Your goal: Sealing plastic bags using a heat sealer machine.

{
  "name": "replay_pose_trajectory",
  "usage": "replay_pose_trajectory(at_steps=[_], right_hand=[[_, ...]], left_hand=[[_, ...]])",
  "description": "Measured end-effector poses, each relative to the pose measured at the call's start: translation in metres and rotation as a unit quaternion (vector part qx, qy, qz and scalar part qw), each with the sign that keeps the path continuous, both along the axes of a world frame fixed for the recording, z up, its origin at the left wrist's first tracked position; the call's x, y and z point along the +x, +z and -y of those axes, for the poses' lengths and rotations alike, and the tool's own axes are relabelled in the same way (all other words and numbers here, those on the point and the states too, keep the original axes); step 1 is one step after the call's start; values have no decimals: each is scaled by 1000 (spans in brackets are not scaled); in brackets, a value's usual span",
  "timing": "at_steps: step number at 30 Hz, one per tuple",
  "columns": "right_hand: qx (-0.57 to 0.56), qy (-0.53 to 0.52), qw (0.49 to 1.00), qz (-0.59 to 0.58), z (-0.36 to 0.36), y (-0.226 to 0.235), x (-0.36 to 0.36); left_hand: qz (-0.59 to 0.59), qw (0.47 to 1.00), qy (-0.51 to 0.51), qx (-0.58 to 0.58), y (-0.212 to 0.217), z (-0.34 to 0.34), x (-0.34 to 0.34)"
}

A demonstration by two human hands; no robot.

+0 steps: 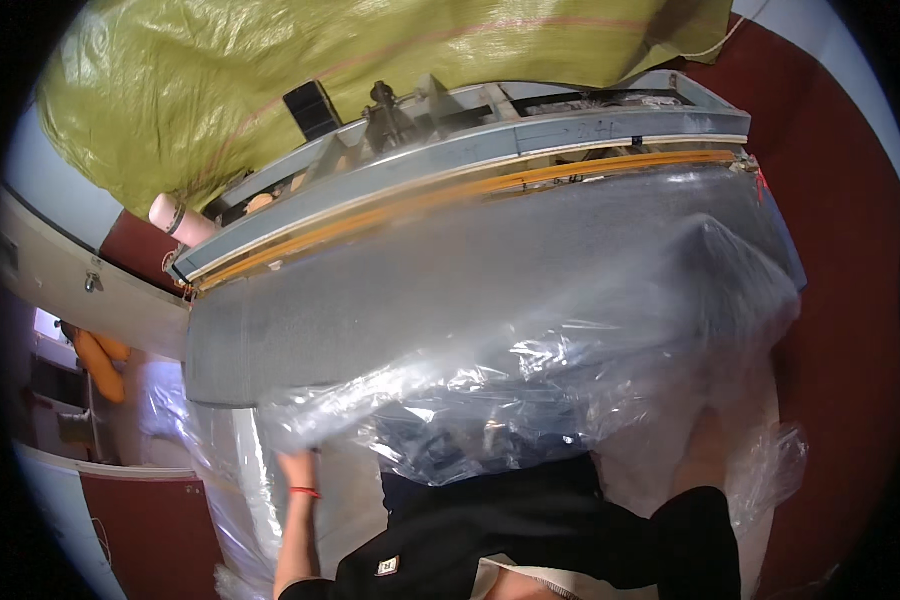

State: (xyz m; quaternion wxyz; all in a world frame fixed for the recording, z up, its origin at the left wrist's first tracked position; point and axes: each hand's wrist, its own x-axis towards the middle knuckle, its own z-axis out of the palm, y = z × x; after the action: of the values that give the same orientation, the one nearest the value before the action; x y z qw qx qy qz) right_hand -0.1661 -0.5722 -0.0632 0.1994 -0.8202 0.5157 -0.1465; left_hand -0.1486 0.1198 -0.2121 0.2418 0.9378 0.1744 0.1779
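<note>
Head view: plastic bag [530,340] over fingers [292,462].

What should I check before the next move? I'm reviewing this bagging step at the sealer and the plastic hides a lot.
1. Left hand on the clear plastic bag: ok, it meets the bag's lower left edge.
2. Right hand grip: cannot tell, hidden under plastic.
3. Bag lying on the grey machine bed: ok.
4. Bag mouth reaching the orange sealing strip: cannot tell, film blurred.
5. Plastic flat: not ok, crumpled near the body.
</note>
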Motion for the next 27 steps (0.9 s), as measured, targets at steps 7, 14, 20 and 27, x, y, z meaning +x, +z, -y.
replay_pose_trajectory(at_steps=[7,14,20,27], right_hand=[[36,26,999,-4,-115,-23,-57],[51,61,997,-7,-126,-29,-57],[62,106,992,-37,-126,-37,-67],[64,131,982,-116,102,-75,-251]], left_hand=[[-76,937,-321,114,-67,201,63],[-100,880,-464,-18,-40,306,71],[-135,806,-557,-147,-7,296,66],[-219,882,-336,-247,-31,209,75]])
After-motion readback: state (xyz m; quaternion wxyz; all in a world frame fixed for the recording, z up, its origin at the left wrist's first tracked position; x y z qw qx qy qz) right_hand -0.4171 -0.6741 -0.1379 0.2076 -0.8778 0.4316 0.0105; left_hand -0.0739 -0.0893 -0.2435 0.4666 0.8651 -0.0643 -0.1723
